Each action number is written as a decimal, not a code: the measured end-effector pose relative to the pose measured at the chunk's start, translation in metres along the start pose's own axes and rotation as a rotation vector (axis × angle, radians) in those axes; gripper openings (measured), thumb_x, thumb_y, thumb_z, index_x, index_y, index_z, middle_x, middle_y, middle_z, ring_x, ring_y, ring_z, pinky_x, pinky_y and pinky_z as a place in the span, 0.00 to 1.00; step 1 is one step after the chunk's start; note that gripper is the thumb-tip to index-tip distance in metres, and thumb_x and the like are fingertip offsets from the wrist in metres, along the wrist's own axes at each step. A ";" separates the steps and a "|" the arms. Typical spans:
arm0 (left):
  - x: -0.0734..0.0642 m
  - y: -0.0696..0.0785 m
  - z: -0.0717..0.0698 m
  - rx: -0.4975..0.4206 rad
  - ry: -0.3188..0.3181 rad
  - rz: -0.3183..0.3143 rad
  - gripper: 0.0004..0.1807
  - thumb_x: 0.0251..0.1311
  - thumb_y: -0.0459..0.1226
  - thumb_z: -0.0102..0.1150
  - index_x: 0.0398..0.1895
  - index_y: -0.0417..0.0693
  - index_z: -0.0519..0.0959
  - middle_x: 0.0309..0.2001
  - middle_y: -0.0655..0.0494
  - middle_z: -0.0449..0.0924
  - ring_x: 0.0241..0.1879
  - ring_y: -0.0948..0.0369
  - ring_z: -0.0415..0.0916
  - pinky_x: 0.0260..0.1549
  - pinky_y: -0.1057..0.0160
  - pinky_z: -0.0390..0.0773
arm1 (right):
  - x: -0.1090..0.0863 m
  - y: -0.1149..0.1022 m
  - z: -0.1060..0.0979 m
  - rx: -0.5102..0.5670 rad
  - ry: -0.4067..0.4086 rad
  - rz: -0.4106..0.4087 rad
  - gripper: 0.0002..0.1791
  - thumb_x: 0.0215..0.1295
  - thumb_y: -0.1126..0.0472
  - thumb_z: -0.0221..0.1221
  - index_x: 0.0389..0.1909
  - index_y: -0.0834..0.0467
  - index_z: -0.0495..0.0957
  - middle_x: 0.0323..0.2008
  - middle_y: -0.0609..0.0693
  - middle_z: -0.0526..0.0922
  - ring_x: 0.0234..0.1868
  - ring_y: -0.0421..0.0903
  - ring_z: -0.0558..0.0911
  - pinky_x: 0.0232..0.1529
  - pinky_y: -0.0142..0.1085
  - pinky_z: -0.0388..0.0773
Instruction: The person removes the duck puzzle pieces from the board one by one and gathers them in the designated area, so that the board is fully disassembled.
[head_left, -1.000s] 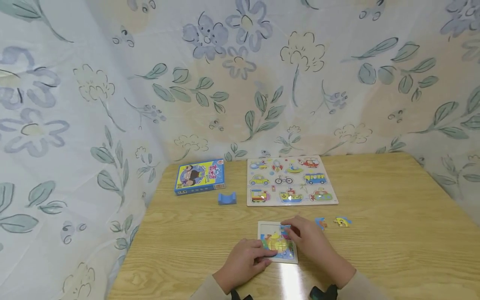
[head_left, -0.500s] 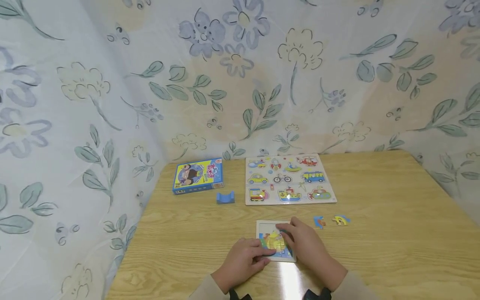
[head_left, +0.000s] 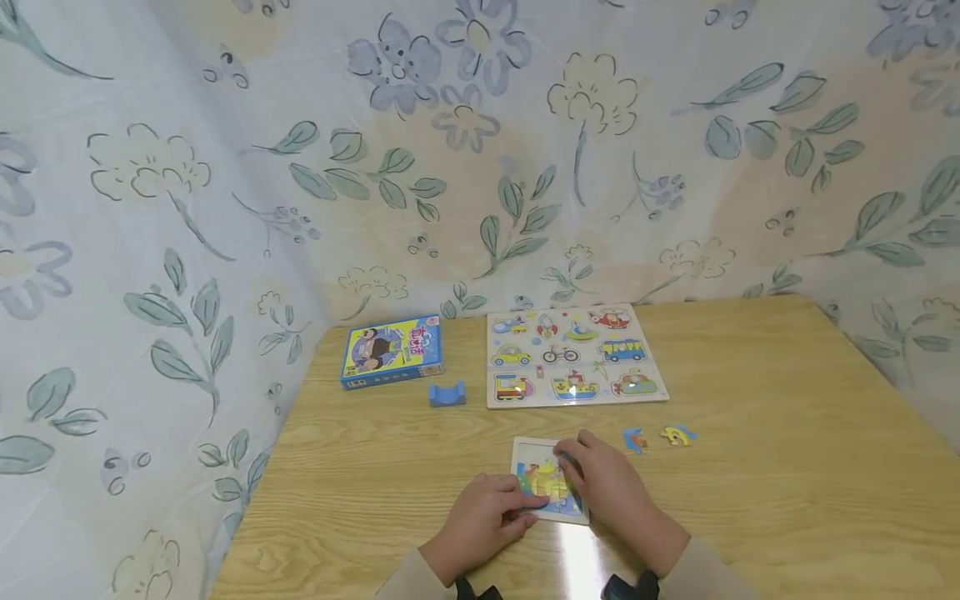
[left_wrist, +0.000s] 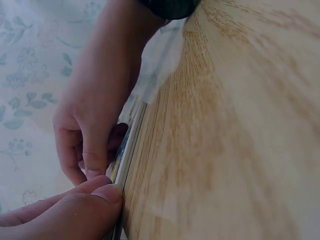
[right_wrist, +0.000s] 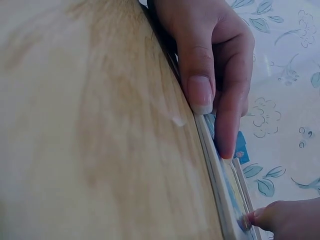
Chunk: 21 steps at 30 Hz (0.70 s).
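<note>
A small jigsaw puzzle (head_left: 550, 443) in a pale frame lies on the table before the person, its yellow and blue picture partly filled in and a bare strip at the top. My left hand (head_left: 486, 518) holds it at the lower left: the thumb sits at the near edge, the index finger lies across the picture. Over its right side, my right hand (head_left: 609, 485) bends index finger and thumb down onto the upper part. Whether a piece is between those fingertips I cannot tell. In the right wrist view the left thumb (right_wrist: 200, 92) is right at the frame's corner.
Two loose jigsaw pieces, an orange-blue piece (head_left: 634, 441) and a yellow-blue piece (head_left: 678, 435), lie right of the puzzle. Behind stand a vehicle puzzle board (head_left: 577, 393), a blue U-shaped block (head_left: 447, 395) and a blue and yellow box (head_left: 392, 352). Flowered cloth hangs at the back.
My right hand has moved from the puzzle's upper right edge a little inward, to the left, and its index finger now reaches the bare strip. The left hand has kept its place on the puzzle.
</note>
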<state>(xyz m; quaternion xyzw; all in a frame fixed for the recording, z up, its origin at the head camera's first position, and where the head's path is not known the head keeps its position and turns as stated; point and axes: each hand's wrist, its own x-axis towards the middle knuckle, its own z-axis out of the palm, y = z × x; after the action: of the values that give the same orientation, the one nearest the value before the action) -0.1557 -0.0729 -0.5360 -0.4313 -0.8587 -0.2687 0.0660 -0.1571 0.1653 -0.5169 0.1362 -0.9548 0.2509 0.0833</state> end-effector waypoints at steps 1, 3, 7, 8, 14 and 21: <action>0.000 0.000 0.000 0.001 -0.001 -0.001 0.15 0.69 0.44 0.69 0.58 0.63 0.88 0.30 0.72 0.70 0.28 0.76 0.57 0.31 0.74 0.58 | 0.000 0.000 0.000 -0.004 -0.004 0.003 0.08 0.71 0.61 0.68 0.48 0.54 0.86 0.30 0.41 0.66 0.24 0.37 0.64 0.25 0.32 0.66; 0.000 0.000 0.000 0.000 -0.005 -0.004 0.16 0.69 0.44 0.69 0.58 0.63 0.88 0.30 0.72 0.70 0.27 0.76 0.57 0.31 0.74 0.58 | 0.001 0.000 -0.001 -0.011 -0.006 0.007 0.08 0.71 0.60 0.68 0.48 0.54 0.86 0.32 0.42 0.67 0.25 0.38 0.65 0.26 0.31 0.67; 0.000 0.000 0.000 -0.003 -0.006 -0.004 0.16 0.69 0.44 0.69 0.58 0.63 0.88 0.30 0.72 0.69 0.27 0.77 0.57 0.31 0.74 0.58 | 0.001 0.001 -0.001 -0.011 -0.003 0.014 0.08 0.71 0.60 0.68 0.48 0.54 0.86 0.38 0.45 0.68 0.25 0.39 0.67 0.26 0.31 0.69; 0.000 0.000 0.000 -0.002 -0.005 -0.005 0.16 0.69 0.44 0.69 0.58 0.63 0.88 0.30 0.73 0.69 0.27 0.77 0.57 0.31 0.74 0.58 | 0.001 0.001 -0.001 -0.008 -0.001 0.013 0.08 0.71 0.60 0.68 0.48 0.54 0.86 0.39 0.46 0.69 0.25 0.39 0.68 0.26 0.31 0.69; 0.000 -0.001 0.000 -0.006 -0.013 -0.010 0.16 0.70 0.44 0.69 0.59 0.63 0.88 0.29 0.74 0.68 0.27 0.78 0.58 0.31 0.74 0.58 | 0.002 0.002 -0.001 0.035 -0.006 0.040 0.12 0.71 0.59 0.69 0.52 0.54 0.84 0.44 0.50 0.69 0.22 0.39 0.68 0.23 0.32 0.69; 0.001 0.001 -0.001 0.001 -0.013 -0.007 0.16 0.69 0.43 0.69 0.59 0.62 0.88 0.29 0.74 0.68 0.27 0.78 0.57 0.31 0.74 0.59 | 0.002 0.005 0.001 0.097 0.016 0.031 0.15 0.68 0.59 0.71 0.52 0.52 0.80 0.51 0.50 0.73 0.23 0.36 0.68 0.24 0.31 0.70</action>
<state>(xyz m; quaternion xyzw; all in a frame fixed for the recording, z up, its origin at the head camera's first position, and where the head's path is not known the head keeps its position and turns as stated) -0.1559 -0.0726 -0.5344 -0.4299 -0.8609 -0.2655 0.0598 -0.1607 0.1685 -0.5193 0.1232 -0.9428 0.2991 0.0804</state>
